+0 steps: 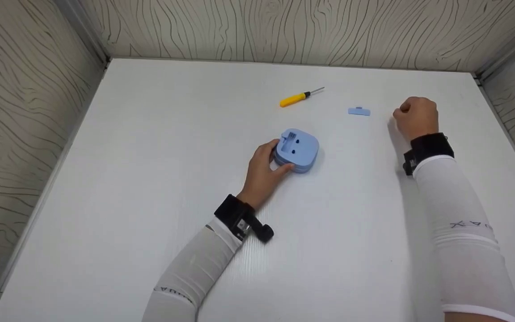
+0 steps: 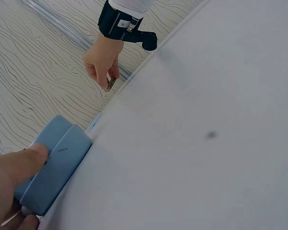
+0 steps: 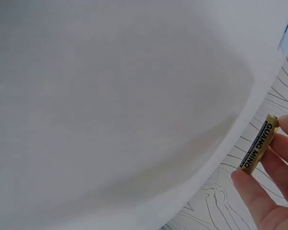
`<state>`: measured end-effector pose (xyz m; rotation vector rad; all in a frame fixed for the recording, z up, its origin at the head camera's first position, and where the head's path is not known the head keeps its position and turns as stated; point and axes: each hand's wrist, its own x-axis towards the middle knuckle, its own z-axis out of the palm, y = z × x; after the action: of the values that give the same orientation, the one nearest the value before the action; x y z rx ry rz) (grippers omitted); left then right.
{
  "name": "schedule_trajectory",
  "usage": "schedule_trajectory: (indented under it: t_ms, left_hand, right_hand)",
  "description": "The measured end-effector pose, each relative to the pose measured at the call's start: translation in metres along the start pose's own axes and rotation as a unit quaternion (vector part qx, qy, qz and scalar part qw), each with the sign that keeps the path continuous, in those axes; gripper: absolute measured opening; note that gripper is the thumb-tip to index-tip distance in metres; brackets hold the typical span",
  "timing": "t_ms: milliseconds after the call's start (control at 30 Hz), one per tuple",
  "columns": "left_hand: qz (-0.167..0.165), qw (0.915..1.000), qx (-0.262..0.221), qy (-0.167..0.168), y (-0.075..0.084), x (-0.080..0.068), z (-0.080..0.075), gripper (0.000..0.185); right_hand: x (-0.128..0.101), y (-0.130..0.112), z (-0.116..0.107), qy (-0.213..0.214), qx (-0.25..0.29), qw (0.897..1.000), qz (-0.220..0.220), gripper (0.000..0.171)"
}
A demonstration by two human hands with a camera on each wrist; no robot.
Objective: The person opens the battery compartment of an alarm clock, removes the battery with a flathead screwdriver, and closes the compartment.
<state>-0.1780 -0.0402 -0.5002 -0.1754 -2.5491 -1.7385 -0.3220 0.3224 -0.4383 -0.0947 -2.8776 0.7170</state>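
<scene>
A light blue rounded-square device (image 1: 304, 152) lies on the table with an uncovered battery slot and two dark holes on its upper face. My left hand (image 1: 263, 172) grips its left side between thumb and fingers; the left wrist view shows the thumb (image 2: 26, 163) against the device's side wall. At the right, my right hand (image 1: 418, 117) is raised over the table. It pinches a gold and black battery (image 3: 260, 144) by its ends, lettered "GUANG MING". The head view hides this battery behind the fingers.
A small light blue battery cover (image 1: 359, 111) lies between the device and my right hand. Behind the device lies a screwdriver (image 1: 294, 99) with a yellow handle. Wood-grain patterned panels (image 1: 284, 31) bound the white table (image 1: 172, 134) at the back and sides.
</scene>
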Motion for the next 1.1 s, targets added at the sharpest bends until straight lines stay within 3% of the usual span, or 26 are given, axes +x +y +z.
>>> schedule_trajectory:
  t_ms: [533, 1100]
  left_hand:
    - [0.007, 1.0, 0.005, -0.002, 0.002, -0.001, -0.001, 0.072]
    - [0.007, 1.0, 0.003, 0.0, 0.0, 0.0, -0.001, 0.073]
  right_hand:
    - [0.009, 0.02, 0.002, 0.004, -0.009, 1.0, -0.019, 0.026]
    - [0.009, 0.019, 0.002, -0.038, -0.015, 0.999, 0.002, 0.031]
